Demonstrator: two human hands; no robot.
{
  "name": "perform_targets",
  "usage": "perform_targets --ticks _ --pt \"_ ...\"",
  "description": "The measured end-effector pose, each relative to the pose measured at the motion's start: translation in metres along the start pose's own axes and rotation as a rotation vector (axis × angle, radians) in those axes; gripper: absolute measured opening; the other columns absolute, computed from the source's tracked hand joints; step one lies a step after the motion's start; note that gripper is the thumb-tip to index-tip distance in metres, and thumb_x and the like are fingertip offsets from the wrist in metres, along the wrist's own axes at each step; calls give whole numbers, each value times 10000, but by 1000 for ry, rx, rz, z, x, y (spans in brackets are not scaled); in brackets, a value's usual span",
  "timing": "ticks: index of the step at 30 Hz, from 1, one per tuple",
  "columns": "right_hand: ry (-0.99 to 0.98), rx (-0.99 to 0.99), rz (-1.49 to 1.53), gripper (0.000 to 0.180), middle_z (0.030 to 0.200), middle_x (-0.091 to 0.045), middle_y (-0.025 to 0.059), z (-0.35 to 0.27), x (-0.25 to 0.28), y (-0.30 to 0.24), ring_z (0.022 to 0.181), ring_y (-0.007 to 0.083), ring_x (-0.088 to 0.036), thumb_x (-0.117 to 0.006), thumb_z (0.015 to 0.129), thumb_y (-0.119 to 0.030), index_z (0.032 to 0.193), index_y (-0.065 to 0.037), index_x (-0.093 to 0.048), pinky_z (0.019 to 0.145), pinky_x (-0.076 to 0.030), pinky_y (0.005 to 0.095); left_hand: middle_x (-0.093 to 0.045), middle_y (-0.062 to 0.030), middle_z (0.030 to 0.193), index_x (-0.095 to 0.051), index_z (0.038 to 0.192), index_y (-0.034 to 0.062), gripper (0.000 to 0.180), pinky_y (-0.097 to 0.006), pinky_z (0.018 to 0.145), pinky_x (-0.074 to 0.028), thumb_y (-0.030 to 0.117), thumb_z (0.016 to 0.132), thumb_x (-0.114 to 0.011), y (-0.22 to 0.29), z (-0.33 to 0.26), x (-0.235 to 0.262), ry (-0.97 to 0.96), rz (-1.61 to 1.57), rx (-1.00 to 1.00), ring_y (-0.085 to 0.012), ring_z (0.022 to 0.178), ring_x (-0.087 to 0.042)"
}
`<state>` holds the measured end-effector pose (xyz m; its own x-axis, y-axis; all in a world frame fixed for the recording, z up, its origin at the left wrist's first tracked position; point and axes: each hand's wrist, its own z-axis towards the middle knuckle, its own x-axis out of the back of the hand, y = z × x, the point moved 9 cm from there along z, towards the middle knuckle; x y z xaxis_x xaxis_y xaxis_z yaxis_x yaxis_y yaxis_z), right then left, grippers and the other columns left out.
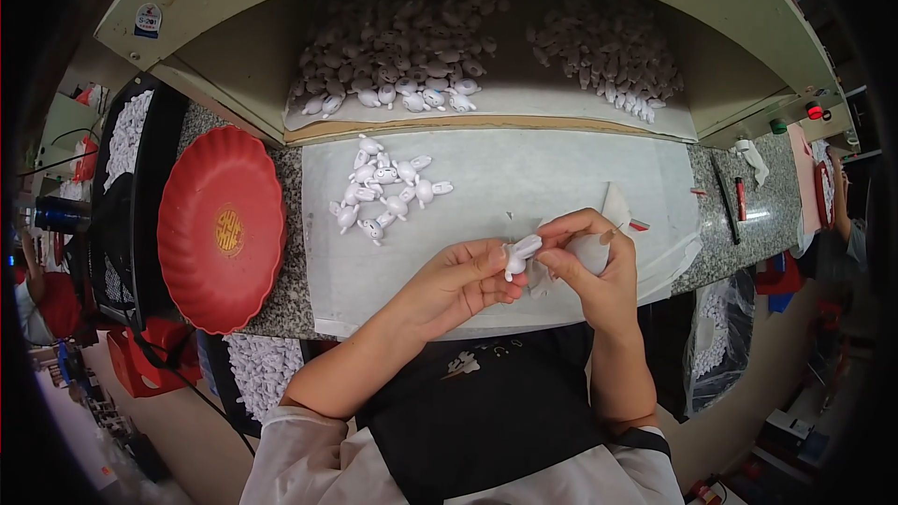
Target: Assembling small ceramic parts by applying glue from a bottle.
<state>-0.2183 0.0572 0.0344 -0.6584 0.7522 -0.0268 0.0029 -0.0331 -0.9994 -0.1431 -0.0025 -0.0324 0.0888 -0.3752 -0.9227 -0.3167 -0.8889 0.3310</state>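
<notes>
Cabinet [215, 2] holds heaped figurines [398, 45]; left hand [460, 282] pinches rabbit figurine [519, 260].

Sheen on plastic, dullness on paper and cloth.
From here, the small white rabbit-shaped plastic figure [519, 258] looks smooth and faintly glossy; the thin white paper sheet [514, 164] matt, wrinkled; the grey speckled tabletop [292, 271] stone-like; the red scalloped plastic dish [223, 271] smooth, softly shiny; the black cloth apron [486, 430] matt.
</notes>
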Motion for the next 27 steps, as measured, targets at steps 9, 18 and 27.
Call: perform_targets --ticks 9,18,27 --pt "-60 -28 -140 163 735 -571 58 -8 -5 1 675 100 -525 -643 654 15 798 15 -566 604 -404 203 -580 -93 875 -555 915 -26 248 -252 728 -419 -37 677 -623 50 -23 -26 258 1125 -592 -144 789 -549" --pt "-41 -14 -113 169 728 -565 51 -10 -8 7 673 101 -518 -656 636 9 785 8 -576 615 -396 212 -585 -83 828 -589 893 2 238 -235 698 -416 -2 661 -642 55 -24 -26 278 1175 -571 -135 778 -548" --pt "169 26 -86 277 734 -510 38 -18 18 27 648 80 -460 -544 670 37 946 34 -520 562 -385 183 -387 -125 1177 -492 900 72 300 -452 964 -177 95 628 -618 96 -28 -25 531 2328 -501 -312 1160 -282"
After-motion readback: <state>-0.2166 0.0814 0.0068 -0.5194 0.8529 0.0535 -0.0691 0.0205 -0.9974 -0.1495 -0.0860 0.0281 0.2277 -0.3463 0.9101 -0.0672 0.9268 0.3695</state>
